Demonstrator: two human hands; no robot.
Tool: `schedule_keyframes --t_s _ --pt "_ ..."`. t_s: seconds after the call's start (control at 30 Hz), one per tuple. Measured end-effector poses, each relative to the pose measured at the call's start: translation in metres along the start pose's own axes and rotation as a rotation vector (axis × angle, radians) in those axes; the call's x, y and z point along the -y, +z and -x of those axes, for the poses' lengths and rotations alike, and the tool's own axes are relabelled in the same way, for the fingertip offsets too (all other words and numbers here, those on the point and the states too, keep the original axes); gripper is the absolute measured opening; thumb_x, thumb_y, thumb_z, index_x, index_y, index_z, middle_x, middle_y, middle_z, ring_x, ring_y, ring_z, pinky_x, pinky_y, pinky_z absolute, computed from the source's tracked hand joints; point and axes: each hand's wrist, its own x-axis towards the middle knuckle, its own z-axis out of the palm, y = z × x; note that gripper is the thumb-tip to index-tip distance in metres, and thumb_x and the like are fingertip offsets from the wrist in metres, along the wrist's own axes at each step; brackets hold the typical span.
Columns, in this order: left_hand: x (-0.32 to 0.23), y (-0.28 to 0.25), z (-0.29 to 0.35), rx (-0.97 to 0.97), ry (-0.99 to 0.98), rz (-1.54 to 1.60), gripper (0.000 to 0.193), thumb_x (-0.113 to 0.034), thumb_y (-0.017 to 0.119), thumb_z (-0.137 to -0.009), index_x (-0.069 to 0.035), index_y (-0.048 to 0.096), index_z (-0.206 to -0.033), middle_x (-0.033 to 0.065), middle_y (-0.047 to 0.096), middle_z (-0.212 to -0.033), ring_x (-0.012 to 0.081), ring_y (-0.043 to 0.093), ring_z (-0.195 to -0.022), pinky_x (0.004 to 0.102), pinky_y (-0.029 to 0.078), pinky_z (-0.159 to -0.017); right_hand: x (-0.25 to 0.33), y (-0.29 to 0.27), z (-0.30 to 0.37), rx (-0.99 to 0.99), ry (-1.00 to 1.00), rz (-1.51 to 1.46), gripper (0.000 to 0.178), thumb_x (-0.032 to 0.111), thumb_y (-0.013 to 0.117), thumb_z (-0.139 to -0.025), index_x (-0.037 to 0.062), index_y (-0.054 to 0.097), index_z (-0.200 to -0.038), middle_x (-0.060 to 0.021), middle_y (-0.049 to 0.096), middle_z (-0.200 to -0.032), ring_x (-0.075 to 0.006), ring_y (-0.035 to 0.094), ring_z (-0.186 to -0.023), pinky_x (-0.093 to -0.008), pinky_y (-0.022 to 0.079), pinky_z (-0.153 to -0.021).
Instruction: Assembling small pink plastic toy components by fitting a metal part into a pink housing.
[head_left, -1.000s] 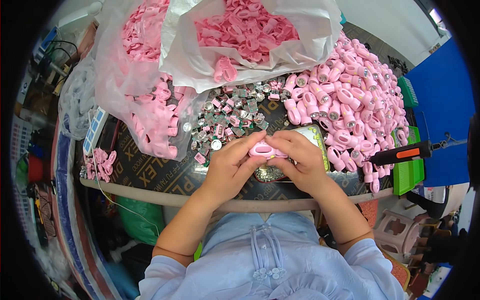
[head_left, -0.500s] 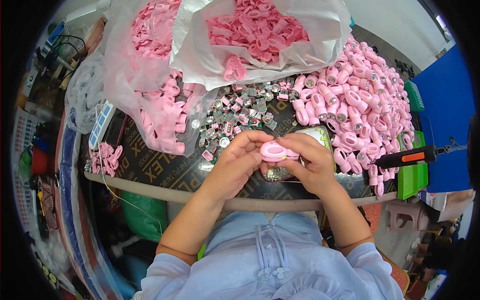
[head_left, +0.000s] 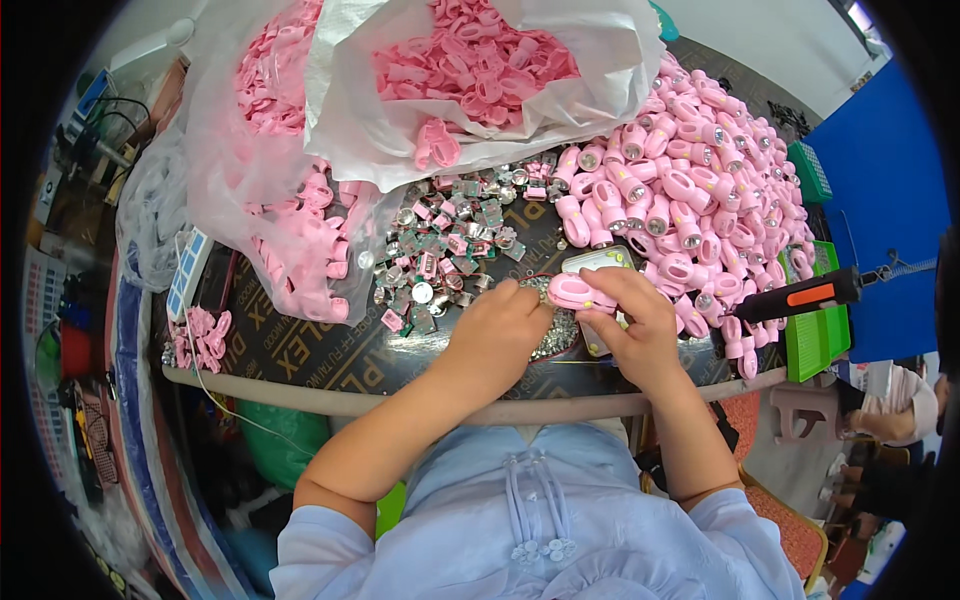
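Pinching pink casing (head_left: 575, 291) at its right end between right hand (head_left: 645, 325) thumb and fingers, above surface (head_left: 310, 345). Left hand (head_left: 503, 330) beside small metal bits (head_left: 555, 342); can't tell finger spread or hold.

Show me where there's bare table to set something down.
The widest bare patch of tabletop lies left of the left hand, between the plastic bag, small pink pile and front edge. A narrow strip lies right of the right hand, between the pink flashlight pile and that edge. Crowded: centre with loose silver parts, back with white bag.
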Motion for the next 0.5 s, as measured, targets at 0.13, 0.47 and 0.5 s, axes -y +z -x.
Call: schedule_keyframes --t_s 0.13,0.47,0.5 --pt "-0.002 0.001 -0.004 0.035 -0.005 -0.042 0.014 -0.005 0.065 -0.078 -0.005 0.065 -0.091 0.0084 0.061 -0.092 0.0288 0.058 -0.089 0.0383 0.051 -0.078 -0.001 -0.002 0.001 -0.020 0.030 -0.019 0.043 0.004 0.080 -0.078 0.0051 0.070 -0.119 -0.0138 0.069 -0.108 -0.0263 0.068 -0.095 -0.0335 0.054 -0.078" --pt "-0.006 -0.017 -0.008 -0.287 -0.365 0.547 0.011 0.004 0.065 -0.084 -0.001 0.062 -0.093 0.0094 0.063 -0.091 0.0223 0.062 -0.084 0.0325 0.050 -0.075 0.006 -0.004 -0.003 -0.001 0.021 -0.020 0.043 0.002 0.080 -0.078 0.0059 0.070 -0.120 -0.0127 0.069 -0.107 -0.0233 0.068 -0.091 -0.0313 0.054 -0.074" --pt "-0.006 -0.021 -0.009 -0.343 -0.333 0.559 0.011 0.003 0.068 -0.086 -0.001 0.064 -0.096 0.0098 0.066 -0.092 0.0244 0.064 -0.080 0.0325 0.052 -0.071 0.010 -0.003 -0.004 -0.004 0.021 -0.022 0.043 0.002 0.080 -0.078 0.0059 0.070 -0.120 -0.0127 0.069 -0.107 -0.0233 0.068 -0.091 -0.0313 0.054 -0.074"
